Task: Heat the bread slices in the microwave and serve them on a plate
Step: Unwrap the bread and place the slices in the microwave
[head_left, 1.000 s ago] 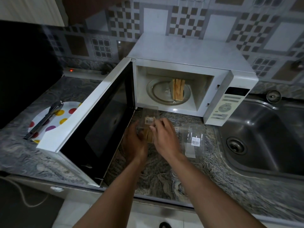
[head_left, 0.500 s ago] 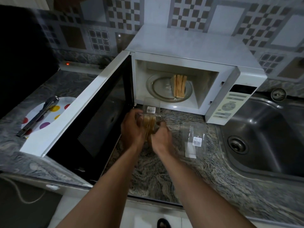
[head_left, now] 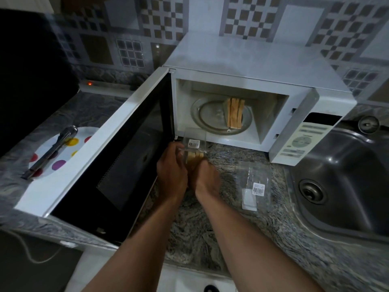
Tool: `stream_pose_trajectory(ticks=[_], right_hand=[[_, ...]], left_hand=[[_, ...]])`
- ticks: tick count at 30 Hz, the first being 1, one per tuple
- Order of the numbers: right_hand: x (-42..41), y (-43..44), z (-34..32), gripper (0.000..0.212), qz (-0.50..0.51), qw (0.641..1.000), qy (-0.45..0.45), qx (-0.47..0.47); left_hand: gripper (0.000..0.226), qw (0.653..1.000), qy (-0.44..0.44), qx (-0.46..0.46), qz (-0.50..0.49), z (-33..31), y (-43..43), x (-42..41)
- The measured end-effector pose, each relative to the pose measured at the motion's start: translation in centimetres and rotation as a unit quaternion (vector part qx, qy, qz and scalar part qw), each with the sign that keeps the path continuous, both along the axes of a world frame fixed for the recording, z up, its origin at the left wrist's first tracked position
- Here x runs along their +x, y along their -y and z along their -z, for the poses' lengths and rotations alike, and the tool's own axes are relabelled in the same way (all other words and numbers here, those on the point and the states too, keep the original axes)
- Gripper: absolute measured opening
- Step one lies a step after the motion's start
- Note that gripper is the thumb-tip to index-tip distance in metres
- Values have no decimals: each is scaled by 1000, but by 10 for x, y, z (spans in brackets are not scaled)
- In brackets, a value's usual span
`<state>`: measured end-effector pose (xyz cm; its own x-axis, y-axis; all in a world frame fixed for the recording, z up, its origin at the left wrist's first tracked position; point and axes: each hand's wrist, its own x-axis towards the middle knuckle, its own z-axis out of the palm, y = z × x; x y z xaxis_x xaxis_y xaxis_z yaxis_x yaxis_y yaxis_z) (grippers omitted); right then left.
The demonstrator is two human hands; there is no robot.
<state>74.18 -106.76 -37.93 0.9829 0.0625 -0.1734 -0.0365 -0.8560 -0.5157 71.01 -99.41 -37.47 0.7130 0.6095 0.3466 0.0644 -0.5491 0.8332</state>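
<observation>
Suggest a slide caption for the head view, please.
Both hands grip a bagged bread pack before the open microwave.

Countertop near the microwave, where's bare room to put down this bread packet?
Free: the counter between the forearms and the empty wrapper, and the strip between that wrapper and the sink. Crowded: left of the hands, the open microwave door overhangs the counter; beyond it, tongs lie on the dotted plate.

Steel sink at right, drain in its basin; empty clear wrapper flat on marbled tabletop; checkered wall tiles behind.
</observation>
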Motion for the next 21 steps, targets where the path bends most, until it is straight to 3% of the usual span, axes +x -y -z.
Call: stream_pose_trajectory(ticks=[6,11,18,21], right_hand=[[-6,10,-8,18,7,999,7,32],[-15,22,-15,40,12,999,-6,34],[-26,47,-21,36,32,998,17,42],[-24,51,-23,37,45,998,8,52]], left_hand=[[20,1000,-7,5,-13,2,0,-1],[19,1000,-9,5,-14,5,-2,-3],[19,1000,-26,16,-6,2,-1,-13],[29,999,-40,20,-1,4,-1,-16]])
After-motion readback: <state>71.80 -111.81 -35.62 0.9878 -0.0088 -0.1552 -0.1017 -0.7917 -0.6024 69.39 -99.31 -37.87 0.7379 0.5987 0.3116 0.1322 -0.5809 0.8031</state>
